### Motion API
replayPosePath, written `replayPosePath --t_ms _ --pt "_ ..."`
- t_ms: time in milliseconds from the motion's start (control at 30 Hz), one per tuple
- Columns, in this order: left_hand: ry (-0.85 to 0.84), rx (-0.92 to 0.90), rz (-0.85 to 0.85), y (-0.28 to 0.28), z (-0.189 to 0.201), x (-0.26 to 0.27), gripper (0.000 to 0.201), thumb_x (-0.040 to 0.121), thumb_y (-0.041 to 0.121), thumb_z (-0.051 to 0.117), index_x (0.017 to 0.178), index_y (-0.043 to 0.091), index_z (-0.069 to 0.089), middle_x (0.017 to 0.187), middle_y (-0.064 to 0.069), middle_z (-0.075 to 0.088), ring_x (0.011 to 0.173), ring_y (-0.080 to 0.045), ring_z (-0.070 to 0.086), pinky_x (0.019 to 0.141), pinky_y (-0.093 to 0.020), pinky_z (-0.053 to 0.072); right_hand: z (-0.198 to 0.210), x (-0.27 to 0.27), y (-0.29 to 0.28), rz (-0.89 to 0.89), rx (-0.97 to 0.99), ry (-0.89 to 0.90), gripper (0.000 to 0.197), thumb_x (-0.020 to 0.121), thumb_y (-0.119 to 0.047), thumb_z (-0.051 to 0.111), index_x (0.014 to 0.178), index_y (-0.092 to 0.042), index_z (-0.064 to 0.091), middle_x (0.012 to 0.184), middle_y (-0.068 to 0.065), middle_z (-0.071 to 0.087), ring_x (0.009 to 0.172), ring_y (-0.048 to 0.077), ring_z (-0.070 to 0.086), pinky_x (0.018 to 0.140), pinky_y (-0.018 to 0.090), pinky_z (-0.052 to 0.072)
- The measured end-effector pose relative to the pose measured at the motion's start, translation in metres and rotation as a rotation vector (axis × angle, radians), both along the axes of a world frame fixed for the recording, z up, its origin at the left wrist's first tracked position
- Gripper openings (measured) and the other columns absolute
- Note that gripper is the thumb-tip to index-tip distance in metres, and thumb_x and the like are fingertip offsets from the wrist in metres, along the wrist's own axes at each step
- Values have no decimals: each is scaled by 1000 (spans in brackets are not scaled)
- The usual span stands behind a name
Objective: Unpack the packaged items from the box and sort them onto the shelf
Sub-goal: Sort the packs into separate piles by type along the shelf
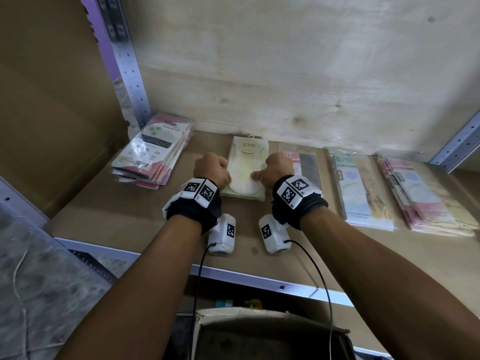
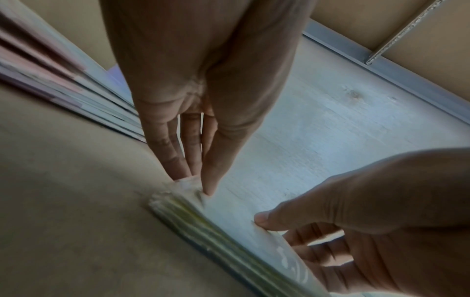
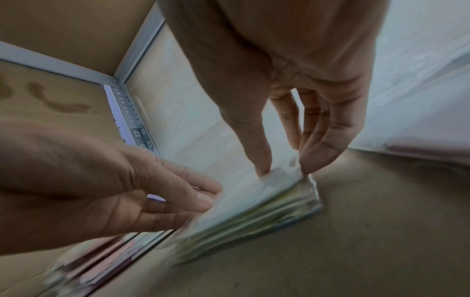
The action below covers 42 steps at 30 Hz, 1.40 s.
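A stack of pale green packets [image 1: 245, 172] lies flat on the brown shelf board [image 1: 124, 219], near the back wall. My left hand [image 1: 215, 172] pinches the stack's left edge, thumb on top and fingers underneath [image 2: 195, 180]. My right hand [image 1: 270, 172] pinches the right edge the same way [image 3: 284, 170]. In the left wrist view the layered side of the stack [image 2: 203, 227] rests on the board, with the right hand's thumb [image 2: 262, 218] on the top packet. In the right wrist view the stack [image 3: 254, 211] looks blurred, and the left hand's fingers [image 3: 203, 199] hold its far edge.
A pile of pink packets [image 1: 153, 157] sits to the left by the metal upright [image 1: 130, 68]. To the right lie a pink-and-black packet [image 1: 306, 165], a blue packet pile [image 1: 361, 188] and another pink pile [image 1: 426, 198]. An open cardboard box [image 1: 259, 326] stands below the shelf's front rail [image 1: 233, 275].
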<state>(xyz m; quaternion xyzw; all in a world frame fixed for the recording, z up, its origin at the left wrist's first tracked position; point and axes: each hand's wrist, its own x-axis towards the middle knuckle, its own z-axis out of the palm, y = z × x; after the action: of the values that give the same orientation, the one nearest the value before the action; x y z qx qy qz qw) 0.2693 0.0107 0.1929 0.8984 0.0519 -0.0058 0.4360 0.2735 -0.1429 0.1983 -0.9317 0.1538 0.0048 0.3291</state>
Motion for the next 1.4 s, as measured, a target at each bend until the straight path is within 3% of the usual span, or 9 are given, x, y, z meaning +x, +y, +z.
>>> replayPosePath --t_ms 300,500,633,833,1000,1133,1233,1300,1400 --pt "31 31 -8 1 1 0 37 76 5 81 113 7 73 117 -13 70 112 -28 65 101 -38 52 -1 3 0 15 -13 63 47 78 -26 80 114 -4 59 114 13 63 102 31 61 74 35 50" --pt "-156 27 59 29 26 -2 46 88 22 72 131 10 63 130 -11 65 123 -28 59 108 -38 44 13 4 10 36 -150 -121 49 84 -18 69 129 -9 50 133 13 47 123 32 46 99 43 47" --pt "-312 21 205 83 47 1 35 87 18 69 121 10 69 122 -11 70 115 -28 63 105 -39 47 33 11 45 176 -15 -226 25 87 -21 62 110 -15 67 109 7 67 96 22 62 72 25 49" --pt "-211 83 277 156 45 4 30 89 16 63 111 -4 68 115 -26 68 109 -41 63 97 -46 50 33 24 126 302 476 75 10 94 -9 62 97 -1 57 75 14 65 45 16 63 50 29 59" --pt "-14 187 168 177 33 -3 33 91 22 62 112 -2 70 114 -23 69 102 -36 65 89 -37 48 26 27 173 286 638 141 17 94 -15 65 99 0 58 94 21 66 77 34 67 78 51 59" --pt "-21 281 99 177 31 -7 22 89 20 63 92 2 77 101 -18 73 94 -34 66 85 -35 50 16 25 185 247 691 114 40 88 -7 70 125 1 55 114 22 65 94 34 66 70 43 62" --pt "-37 264 115 177 34 -9 18 90 22 66 97 10 78 112 -10 74 102 -29 66 85 -27 44 8 19 178 267 660 26 16 85 -2 72 97 -6 61 99 13 67 99 31 65 91 47 56" --pt "-40 232 117 174 35 -11 17 91 25 67 98 14 78 111 -9 74 101 -28 66 83 -28 43 9 14 167 273 650 12 19 86 -7 72 79 -15 56 87 8 66 86 27 65 83 44 58" --pt "-71 33 95 164 41 -11 24 95 35 62 83 17 71 88 -9 67 86 -28 62 82 -37 50 13 4 145 266 694 -54 17 85 -9 72 80 -15 57 91 15 69 76 26 63 58 33 53"
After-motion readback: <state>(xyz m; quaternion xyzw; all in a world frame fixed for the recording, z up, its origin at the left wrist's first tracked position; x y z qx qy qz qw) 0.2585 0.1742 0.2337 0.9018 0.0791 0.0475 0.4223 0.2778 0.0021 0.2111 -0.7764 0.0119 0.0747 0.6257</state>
